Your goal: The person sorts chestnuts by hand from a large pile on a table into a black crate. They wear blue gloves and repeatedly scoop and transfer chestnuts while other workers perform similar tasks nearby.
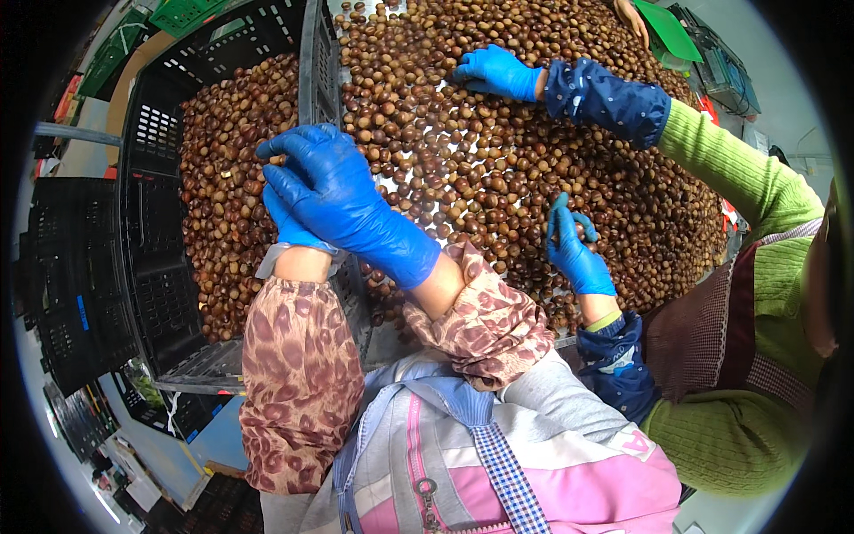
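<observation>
Both my hands wear blue rubber gloves and meet over the near side wall of a black plastic crate (160, 267) that holds a heap of round brown nuts (227, 200). On top lies my right hand (333, 190), its fingers bent to the left above the nuts. Whether it grips a nut is not visible. My left hand (287, 223) is beneath it, mostly covered, so its fingers are hidden. Right of the crate, more loose nuts (454, 153) spread across a white tabletop (440, 230). Patterned sleeve covers reach to both my wrists.
On the right a co-worker in a green knit top has one gloved hand (500, 72) on the far nuts and another gloved hand (577, 250) nearer me. A third, bare hand (632, 20) shows at the top. Stacked black crates (73, 280) stand at left.
</observation>
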`<state>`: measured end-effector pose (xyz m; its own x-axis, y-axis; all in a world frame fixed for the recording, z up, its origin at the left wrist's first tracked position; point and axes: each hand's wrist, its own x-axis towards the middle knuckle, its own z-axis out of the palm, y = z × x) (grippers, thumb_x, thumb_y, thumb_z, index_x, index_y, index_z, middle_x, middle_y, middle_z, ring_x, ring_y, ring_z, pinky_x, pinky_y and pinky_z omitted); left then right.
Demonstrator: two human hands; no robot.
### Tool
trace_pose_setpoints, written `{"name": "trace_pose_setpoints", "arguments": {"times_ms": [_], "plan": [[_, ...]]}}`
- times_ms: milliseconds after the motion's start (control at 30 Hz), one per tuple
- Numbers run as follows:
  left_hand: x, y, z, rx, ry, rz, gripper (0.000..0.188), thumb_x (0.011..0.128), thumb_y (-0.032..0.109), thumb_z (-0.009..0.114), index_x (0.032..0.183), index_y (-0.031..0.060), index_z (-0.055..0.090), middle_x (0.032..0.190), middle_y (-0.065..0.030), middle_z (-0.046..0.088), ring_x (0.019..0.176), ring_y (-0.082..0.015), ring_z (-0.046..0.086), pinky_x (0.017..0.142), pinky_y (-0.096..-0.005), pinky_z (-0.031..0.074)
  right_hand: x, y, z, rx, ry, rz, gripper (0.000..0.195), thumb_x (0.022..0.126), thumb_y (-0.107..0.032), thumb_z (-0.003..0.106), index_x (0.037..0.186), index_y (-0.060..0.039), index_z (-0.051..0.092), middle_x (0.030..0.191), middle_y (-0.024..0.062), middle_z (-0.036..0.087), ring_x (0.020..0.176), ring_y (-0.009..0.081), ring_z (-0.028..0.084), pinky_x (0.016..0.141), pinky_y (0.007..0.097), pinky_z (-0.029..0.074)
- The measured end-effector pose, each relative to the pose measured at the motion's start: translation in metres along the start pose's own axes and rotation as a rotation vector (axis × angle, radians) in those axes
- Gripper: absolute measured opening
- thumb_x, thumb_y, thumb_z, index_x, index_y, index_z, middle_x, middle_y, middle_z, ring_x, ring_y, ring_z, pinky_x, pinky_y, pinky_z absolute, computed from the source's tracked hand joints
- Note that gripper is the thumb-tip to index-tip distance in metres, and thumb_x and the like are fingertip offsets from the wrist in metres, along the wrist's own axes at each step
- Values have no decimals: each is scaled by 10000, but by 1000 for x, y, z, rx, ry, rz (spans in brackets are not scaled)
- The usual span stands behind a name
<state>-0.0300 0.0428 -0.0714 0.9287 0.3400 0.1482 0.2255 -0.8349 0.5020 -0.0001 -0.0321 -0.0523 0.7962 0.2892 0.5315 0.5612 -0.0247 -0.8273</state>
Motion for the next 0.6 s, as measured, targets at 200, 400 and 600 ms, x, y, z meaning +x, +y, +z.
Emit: {"name": "trace_pose_setpoints", "arguments": {"times_ms": [200, 400, 600], "plan": [[6, 15, -5, 298, -62, -88, 265, 938, 243, 506, 1075, 20, 548, 803, -167, 669, 714, -342, 660, 590, -441, 516, -13, 36, -1, 180, 244, 88, 172, 890, -178, 601, 1022, -80, 649, 955, 112, 633, 921, 284, 577, 824, 370, 452], [7, 24, -5, 456, -73, -142, 511, 921, 304, 559, 1242, -80, 453, 796, -163, 674, 654, -292, 671, 520, -387, 523, -20, 148, -5, -448, 35, 248, 306, 861, -267, 604, 1117, -102, 633, 1167, 137, 581, 1095, 325, 513, 958, 447, 386], [7, 22, -3, 484, -58, -121, 531, 922, 315, 558, 1269, -70, 441, 794, -161, 673, 644, -287, 670, 510, -385, 520, -10, 201, 0, -860, -237, 206, 430, 878, -413, 542, 1271, -238, 554, 1392, 123, 440, 1348, 373, 292, 1112, 556, 142]]}}
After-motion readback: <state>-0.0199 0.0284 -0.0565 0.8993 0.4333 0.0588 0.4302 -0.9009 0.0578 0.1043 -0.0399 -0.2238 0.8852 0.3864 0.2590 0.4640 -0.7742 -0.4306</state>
